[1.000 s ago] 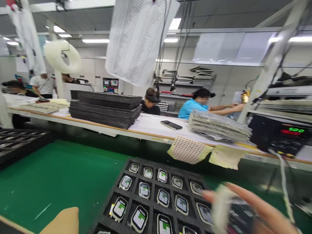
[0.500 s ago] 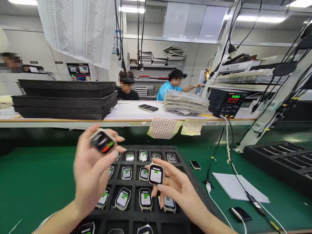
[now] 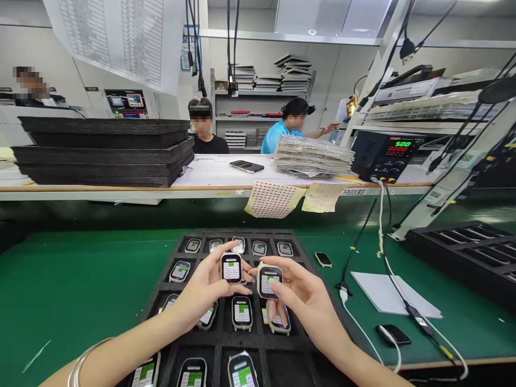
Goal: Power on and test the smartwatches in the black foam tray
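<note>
My left hand (image 3: 213,274) grips a smartwatch body without a strap (image 3: 231,267) by its edges, its screen lit with a green and white grid. Close beside it, my right hand (image 3: 306,293) holds a second strapless smartwatch (image 3: 270,281), thumb lying over the lower right of its lit screen. Both watches are raised above a black foam tray (image 3: 221,342) with square pockets. Several more watches sit in those pockets, among them one (image 3: 242,313) just below my hands. My right fingers partly cover another watch (image 3: 279,321) in the tray.
A lone watch (image 3: 323,259) lies right of the tray on the green mat (image 3: 80,274). White sheets (image 3: 395,293), cables and a black charging puck (image 3: 393,334) are further right, near another foam tray (image 3: 463,258). A power supply (image 3: 387,156) stands on the shelf. Co-workers sit beyond.
My left hand has come down and right, beside my right hand. The watch in it now shows a green and white grid instead of a dark screen with red and green. My right thumb has moved onto its watch's screen.
</note>
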### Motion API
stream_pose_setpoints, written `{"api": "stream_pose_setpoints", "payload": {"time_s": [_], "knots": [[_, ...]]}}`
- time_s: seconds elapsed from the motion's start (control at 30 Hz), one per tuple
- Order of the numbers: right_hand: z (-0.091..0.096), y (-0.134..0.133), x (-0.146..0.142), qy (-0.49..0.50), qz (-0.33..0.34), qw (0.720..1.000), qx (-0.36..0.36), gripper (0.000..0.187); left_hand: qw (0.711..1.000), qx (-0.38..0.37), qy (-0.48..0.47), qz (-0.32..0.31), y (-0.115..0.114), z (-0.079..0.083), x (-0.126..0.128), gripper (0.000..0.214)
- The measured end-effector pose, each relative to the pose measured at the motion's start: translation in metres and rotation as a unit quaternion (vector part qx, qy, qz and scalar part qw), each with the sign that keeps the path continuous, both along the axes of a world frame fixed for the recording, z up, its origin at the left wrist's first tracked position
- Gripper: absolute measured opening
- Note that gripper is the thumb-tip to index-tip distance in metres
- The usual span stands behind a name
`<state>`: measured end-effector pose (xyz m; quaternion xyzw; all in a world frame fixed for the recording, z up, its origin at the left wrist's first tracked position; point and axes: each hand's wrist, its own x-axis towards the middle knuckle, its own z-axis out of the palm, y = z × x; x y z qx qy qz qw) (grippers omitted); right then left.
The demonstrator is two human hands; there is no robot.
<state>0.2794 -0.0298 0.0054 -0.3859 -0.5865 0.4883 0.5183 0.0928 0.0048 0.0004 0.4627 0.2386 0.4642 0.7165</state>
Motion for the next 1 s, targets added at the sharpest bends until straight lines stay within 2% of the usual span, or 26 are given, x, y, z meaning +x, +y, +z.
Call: {"api": "stream_pose_setpoints", "payload": {"time_s": [0.13,0.3,0.43,0.67,0.8,1.0], "knots": [[-0.0012,0.0,0.0007,-0.026,-0.022,0.999,0.0,0.028,0.999,0.028,-0.021,-0.031,-0.0015,-0.0056,0.0002,0.063],[-0.0016,-0.0005,0.005,0.019,0.053,0.998,0.003,0.034,0.999,0.049,-0.009,-0.012,-0.0025,-0.0063,0.0003,0.048],[-0.0029,0.0013,0.0056,0.049,0.109,0.993,0.007,0.046,0.998,0.064,0.01,0.002,-0.0013,-0.0068,0.0001,0.05],[-0.0058,0.0028,0.0063,0.047,0.085,0.995,-0.004,0.047,0.998,0.065,0.006,0.018,-0.0031,-0.0062,-0.0008,0.07],[-0.005,0.0025,0.0083,0.06,0.1,0.993,0.005,0.041,0.996,0.074,0.031,0.031,-0.0024,-0.0067,0.0003,0.064],[-0.0066,0.0026,0.0067,0.002,0.02,1.0,-0.004,0.023,0.993,0.1,0.052,0.038,-0.0019,-0.009,-0.001,0.057]]}}
